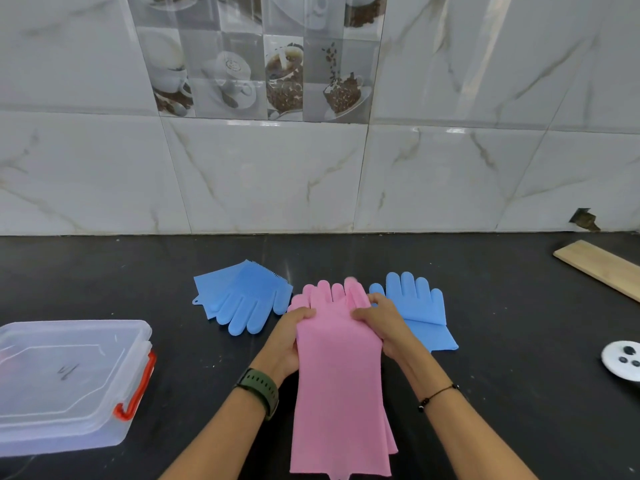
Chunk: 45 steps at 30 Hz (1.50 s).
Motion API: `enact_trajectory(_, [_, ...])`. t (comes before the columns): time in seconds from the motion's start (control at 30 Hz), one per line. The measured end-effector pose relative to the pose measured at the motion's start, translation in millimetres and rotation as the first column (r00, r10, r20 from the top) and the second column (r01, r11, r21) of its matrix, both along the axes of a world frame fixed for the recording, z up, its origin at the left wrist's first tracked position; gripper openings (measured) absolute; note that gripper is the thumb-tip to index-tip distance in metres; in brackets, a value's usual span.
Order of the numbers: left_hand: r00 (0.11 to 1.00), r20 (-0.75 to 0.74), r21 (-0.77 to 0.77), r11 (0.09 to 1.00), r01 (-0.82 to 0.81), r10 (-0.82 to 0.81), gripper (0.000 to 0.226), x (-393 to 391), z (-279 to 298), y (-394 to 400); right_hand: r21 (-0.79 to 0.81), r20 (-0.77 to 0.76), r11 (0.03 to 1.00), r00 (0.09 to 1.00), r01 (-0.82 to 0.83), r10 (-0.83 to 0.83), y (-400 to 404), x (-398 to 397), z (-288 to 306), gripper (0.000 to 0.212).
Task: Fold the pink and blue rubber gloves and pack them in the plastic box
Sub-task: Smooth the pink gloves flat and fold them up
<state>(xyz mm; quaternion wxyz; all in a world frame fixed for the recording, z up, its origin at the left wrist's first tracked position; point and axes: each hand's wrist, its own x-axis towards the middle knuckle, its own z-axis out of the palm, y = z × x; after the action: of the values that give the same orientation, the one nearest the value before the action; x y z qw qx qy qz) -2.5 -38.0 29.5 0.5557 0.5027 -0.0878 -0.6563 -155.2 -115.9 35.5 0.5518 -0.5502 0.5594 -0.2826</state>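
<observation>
Pink rubber gloves (341, 386) hang stacked between my hands, fingers pointing away, cuffs drooping toward me over the black counter. My left hand (291, 337) grips their left edge near the palm, and my right hand (381, 323) grips the right edge. One blue glove (242, 299) lies folded on the counter to the far left of the pink ones, bristles up. Another blue glove (420, 306) lies flat just right of my right hand, partly hidden by it. The clear plastic box (65, 382) with a red latch sits shut at the left.
A tiled wall rises behind the black counter (519, 341). A wooden board (599, 268) lies at the far right. A white round object (621, 363) with dark dots sits at the right edge.
</observation>
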Motion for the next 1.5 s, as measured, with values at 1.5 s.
enact_trajectory(1.5, [0.358, 0.925, 0.130, 0.991, 0.019, -0.128, 0.011, 7.0, -29.6, -1.5, -0.434, -0.649, 0.875, 0.748, -0.214, -0.139, -2.2, 8.7, -37.1, 0.018])
